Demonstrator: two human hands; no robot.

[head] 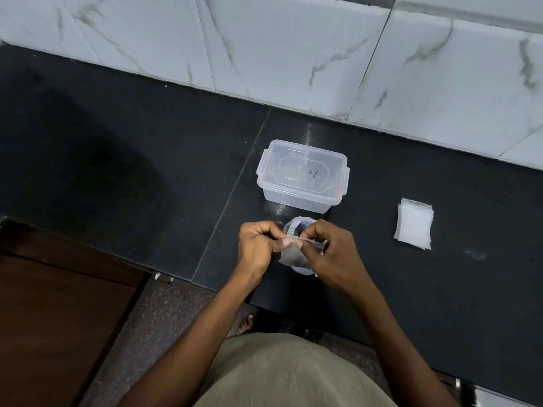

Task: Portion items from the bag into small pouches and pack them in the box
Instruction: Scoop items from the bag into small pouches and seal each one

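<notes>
Head view is showing both hands, left hand (258, 245) and right hand (329, 251), pinching the top edge of a small pouch (291, 255) above the bag (296, 227) on the worktop (176, 171). It is looking thin, light and slippery; holding near the seal seems safest.

I see bare counter (147, 148) toward its left edge; box (302, 176) blocks ahead, pouch stack (414, 223) stands rightward.

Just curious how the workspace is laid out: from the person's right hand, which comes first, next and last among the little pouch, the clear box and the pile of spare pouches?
From the right hand:
1. Small pouch: pinched at its top edge by both hands.
2. Clear box: just beyond the hands, lid on.
3. Stack of empty pouches: off to the right on the black counter.
</notes>
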